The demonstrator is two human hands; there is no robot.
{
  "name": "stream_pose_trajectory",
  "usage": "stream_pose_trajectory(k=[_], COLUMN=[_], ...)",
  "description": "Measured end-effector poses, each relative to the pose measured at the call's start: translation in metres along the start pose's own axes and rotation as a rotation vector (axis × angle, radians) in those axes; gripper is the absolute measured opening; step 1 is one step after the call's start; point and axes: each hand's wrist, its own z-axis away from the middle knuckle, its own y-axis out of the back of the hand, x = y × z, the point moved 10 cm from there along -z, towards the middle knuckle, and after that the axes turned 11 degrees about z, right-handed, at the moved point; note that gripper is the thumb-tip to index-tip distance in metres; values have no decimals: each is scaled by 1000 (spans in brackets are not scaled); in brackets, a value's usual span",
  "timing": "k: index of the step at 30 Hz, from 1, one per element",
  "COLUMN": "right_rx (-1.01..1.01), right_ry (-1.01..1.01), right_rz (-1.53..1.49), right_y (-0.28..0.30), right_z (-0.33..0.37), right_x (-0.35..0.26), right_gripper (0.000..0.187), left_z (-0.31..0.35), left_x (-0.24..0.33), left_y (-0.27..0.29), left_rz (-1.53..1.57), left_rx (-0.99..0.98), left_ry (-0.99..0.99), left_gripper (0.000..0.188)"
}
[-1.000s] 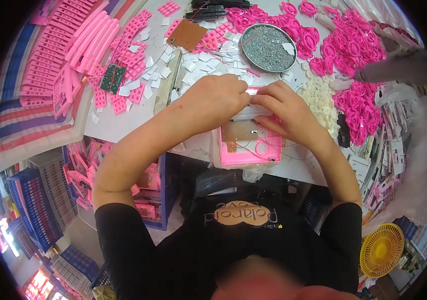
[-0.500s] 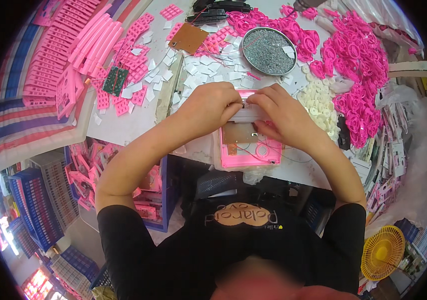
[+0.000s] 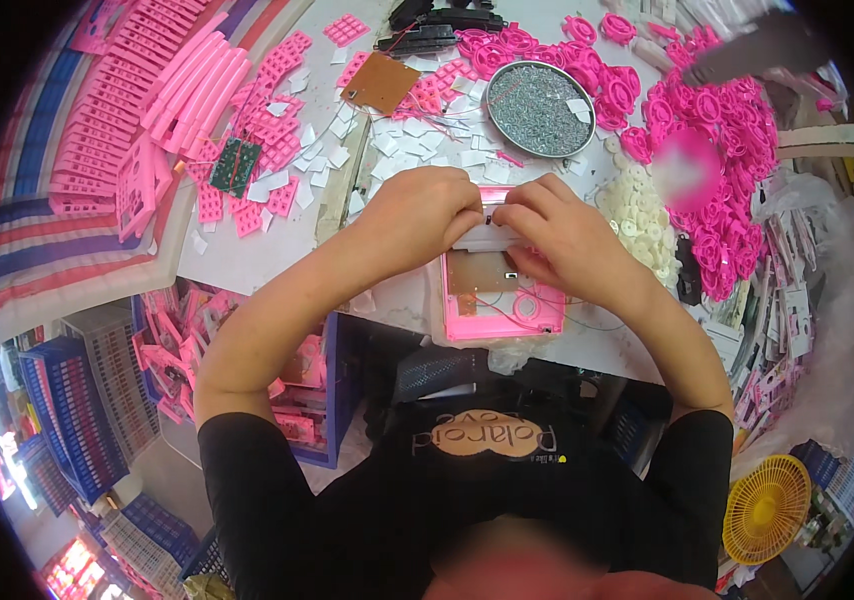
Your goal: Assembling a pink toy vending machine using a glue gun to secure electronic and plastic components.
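Observation:
A pink plastic casing (image 3: 459,325) lies on the worktable in front of me, with a brown circuit board (image 3: 477,272), thin wires and a pink ring inside its near half. Across the casing, above the board, sits a pale grey-white plastic strip (image 3: 487,238). My left hand (image 3: 429,208) is closed, its fingertips pinching the strip's left end. At the strip's right side my right hand (image 3: 565,228) is closed too, fingers bent over it and thumb below. The fingers hide part of the strip and the casing's far end.
Beyond the casing stands a round dish of small metal screws (image 3: 539,110). White paper pieces and pink button pads (image 3: 277,130) lie to the left. Cream discs (image 3: 637,215) and a magenta parts heap (image 3: 722,130) are right. A blurred dark grey object (image 3: 762,48) hangs over the heap.
My hands stay on the strip with slight finger shifts. The dark grey object at the top has come further into view and moved right; a blurred pinkish-white patch now shows over the magenta heap.

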Motion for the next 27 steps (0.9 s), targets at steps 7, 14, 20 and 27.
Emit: stream_pose_trajectory(k=[7,14,20,27], right_rx=[6,-5,-88,5], right_ry=[-68,-80,-27,-23], right_rz=[95,464,310,404], right_y=[3,4,0,6], right_z=[-2,-7,-13,-2], right_x=[-7,-29,-14,-19], right_gripper=[35,26,18,26], left_z=[-6,-18,-23,-31], left_x=[-29,-29,-48,-31], left_y=[-3,-8,-20,-20], left_rz=[297,269,370,276], left_rx=[-59,-102,-228,-192], left_ry=[319,280,483,323], left_gripper=[22,20,17,18])
